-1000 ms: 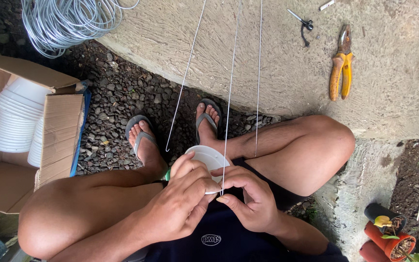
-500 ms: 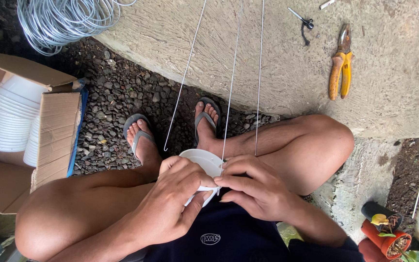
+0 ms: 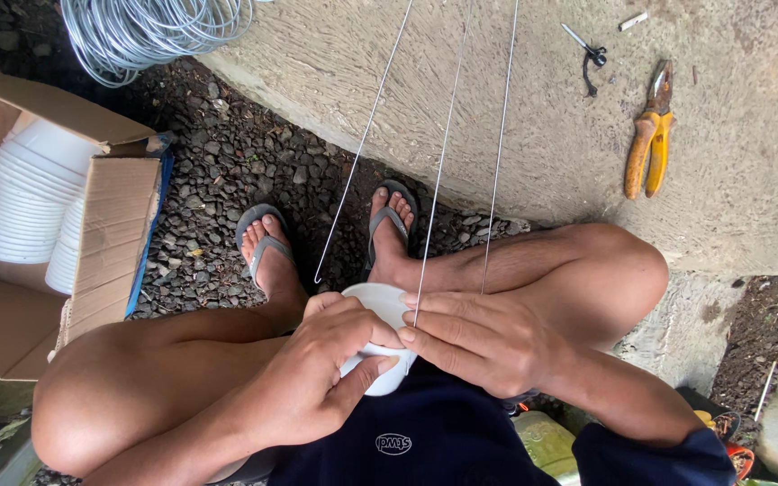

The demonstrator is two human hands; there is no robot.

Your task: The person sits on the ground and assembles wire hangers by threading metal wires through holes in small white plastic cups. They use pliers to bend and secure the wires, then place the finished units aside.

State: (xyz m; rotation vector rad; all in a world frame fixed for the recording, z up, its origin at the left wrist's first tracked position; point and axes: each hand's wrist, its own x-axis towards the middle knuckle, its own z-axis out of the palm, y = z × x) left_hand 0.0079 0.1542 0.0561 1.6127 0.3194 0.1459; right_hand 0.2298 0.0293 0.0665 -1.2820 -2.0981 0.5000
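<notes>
Both hands are working on one white plastic cup (image 3: pixel 375 304), sitting low in the person's lap between the bent knees. The left hand (image 3: pixel 321 373) is wrapping round the cup's near side, thumb pressing under its lower edge and fingers curling over the wall. The right hand (image 3: pixel 488 340) is closing in from the other side, its fingers lying flat across the rim and pinching at the cup, touching the left hand's fingertips.

Three thin straight wires (image 3: pixel 444 153) are running down from the top edge toward the cup: the middle one is reaching the rim, right where the right hand's fingers are meeting it; the one to its right is dropping behind that hand; the leftmost one is ending in a small hook just beyond the cup, free of it.

Two feet in grey flip-flops (image 3: pixel 265 243) are resting on the gravel just past the cup. Well beyond the cup, on the concrete slab (image 3: pixel 533 99), one pair of orange-handled pliers (image 3: pixel 648 135) is lying, with one small pair of snips (image 3: pixel 587 52) farther off. Far left of the cup, one open cardboard box (image 3: pixel 105 234) is holding two stacks of white cups (image 3: pixel 24 202). One coil of grey wire (image 3: pixel 159 27) is lying beyond the box.
</notes>
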